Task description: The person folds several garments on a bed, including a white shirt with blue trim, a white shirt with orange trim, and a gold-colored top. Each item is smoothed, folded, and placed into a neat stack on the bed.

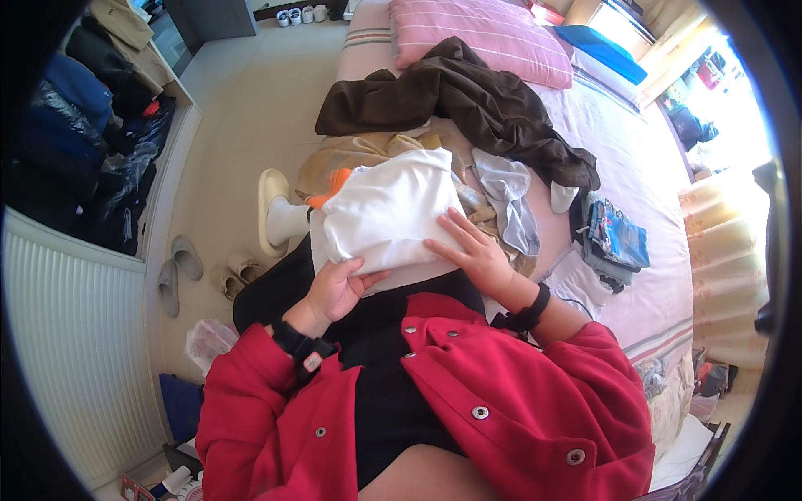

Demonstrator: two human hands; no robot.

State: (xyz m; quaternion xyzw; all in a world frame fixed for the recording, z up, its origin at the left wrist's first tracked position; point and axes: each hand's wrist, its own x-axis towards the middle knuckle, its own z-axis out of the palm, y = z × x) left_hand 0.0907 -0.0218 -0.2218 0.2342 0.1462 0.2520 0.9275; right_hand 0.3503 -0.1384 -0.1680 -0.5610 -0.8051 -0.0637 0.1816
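A white garment (pixel 395 203), partly folded, lies across my lap with an orange piece of cloth (pixel 330 190) showing at its left edge. My left hand (pixel 341 289) grips the near edge of the white fabric between thumb and fingers. Spread fingers of my right hand (pixel 473 250) rest flat on its right side. Just beyond are a tan garment (pixel 351 153), a light grey-white cloth (pixel 509 188) and dark brown trousers or a similar garment (pixel 438 87) on the bed.
The pink bed (pixel 633 163) bears a striped pink pillow (pixel 482 37) and, at right, a stack of folded clothes (pixel 611 241) beside white cloth (pixel 576 275). Left are an open wardrobe (pixel 106 125) with hanging clothes, grey slippers (pixel 186 257) and beige shoes (pixel 235 275) on the floor.
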